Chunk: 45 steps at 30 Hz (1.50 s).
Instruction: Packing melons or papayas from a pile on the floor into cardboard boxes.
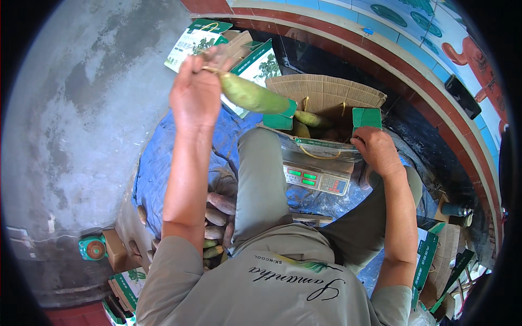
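My left hand (197, 92) is raised to the left of the open cardboard box (325, 89), closed round the thin stem end of a long green radish (253, 93). The radish slants down to the right, its thick end by the box's green left flap. Slight blur softens these fingertips. Inside the box lie more green radishes (314, 119), partly in shadow. At the box's near right corner, my right hand (376, 149) has its fingers curled over the edge, beside a green flap (367, 117). Under the box is a digital scale (316, 179) with lit green displays.
Folded printed cartons (255, 62) stand behind my left hand. Several reddish and green roots (217, 217) lie left of my legs on a blue sheet (168, 157). More cartons (427, 261) are at the lower right. A dark phone-like object (463, 96) is at the tiled wall.
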Motion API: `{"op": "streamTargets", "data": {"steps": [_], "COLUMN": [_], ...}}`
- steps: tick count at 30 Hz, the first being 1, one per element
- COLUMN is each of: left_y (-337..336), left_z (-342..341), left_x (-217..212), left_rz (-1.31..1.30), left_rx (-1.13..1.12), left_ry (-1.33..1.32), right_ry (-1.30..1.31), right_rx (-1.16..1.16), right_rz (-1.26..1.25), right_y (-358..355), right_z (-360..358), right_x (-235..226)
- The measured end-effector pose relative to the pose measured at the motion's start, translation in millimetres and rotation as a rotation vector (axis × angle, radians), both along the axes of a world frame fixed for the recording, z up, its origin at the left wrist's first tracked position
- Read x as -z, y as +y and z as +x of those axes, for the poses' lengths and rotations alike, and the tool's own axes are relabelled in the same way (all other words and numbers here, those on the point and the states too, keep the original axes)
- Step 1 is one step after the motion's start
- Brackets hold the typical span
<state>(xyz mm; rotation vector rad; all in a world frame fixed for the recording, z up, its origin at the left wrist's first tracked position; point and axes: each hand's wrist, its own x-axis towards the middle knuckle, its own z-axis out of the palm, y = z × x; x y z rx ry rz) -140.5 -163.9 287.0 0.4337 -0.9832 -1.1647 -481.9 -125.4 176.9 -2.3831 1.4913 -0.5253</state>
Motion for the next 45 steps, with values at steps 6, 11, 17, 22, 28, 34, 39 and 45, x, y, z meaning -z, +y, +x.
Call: {"op": "streamTargets", "data": {"steps": [6, 11, 17, 22, 28, 34, 39, 45], "left_y": [-18, -38, -53, -59, -53, -48, -49, -59], "left_z": [-76, -122, -147, -110, -79, -72, -95, -131], "left_x": [28, 73, 118, 144, 159, 171, 159, 150], "left_rz": [0.119, 0.278, 0.288, 0.141, 0.246, 0.625, 0.441, 0.261], "left_rx": [0.194, 0.294, 0.472, 0.194, 0.112, 0.244, 0.278, 0.376], "left_ry": [-0.157, -0.235, -0.255, -1.229, -1.160, -1.152, -1.286, -1.210], "right_ry": [-0.016, -0.027, -0.042, -0.028, -0.009, -0.013, -0.005, -0.038], "right_rx": [-0.011, -0.026, -0.018, -0.009, -0.023, -0.038, -0.028, -0.012], "right_rz": [-0.001, -0.008, -0.024, 0.001, -0.010, -0.012, 0.007, 0.045], "right_y": [1, 1, 0, 0, -3, -5, -5, -4], "right_z": [-4, -1, 1, -1, 3, 8, 8, 7], "right_x": [0, 0, -1, -2, -1, 2, 0, -1]}}
